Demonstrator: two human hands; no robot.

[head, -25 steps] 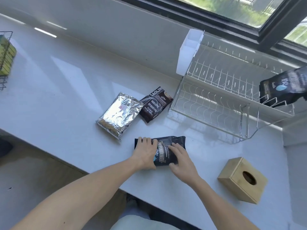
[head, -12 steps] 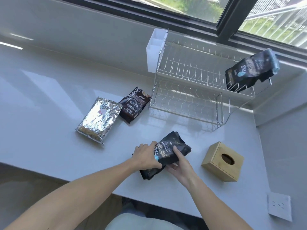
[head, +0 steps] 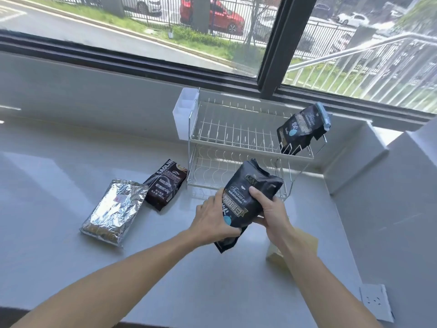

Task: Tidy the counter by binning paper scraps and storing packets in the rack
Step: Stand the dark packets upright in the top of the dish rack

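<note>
Both hands clamp black packet [head: 248,200] | left hand [head: 214,221] | right hand [head: 272,213] | grey counter [head: 59,233] | window [head: 142,31]

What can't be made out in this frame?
- Wooden box: head view, mostly hidden behind the right hand and its forearm.
- Held black packet: lower left covered by the left hand.
- Silver foil packet: red label too small to read.

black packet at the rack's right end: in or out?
In. The black coffee packet stands tilted among the top-tier wires of the white wire rack, apart from both hands.
</note>
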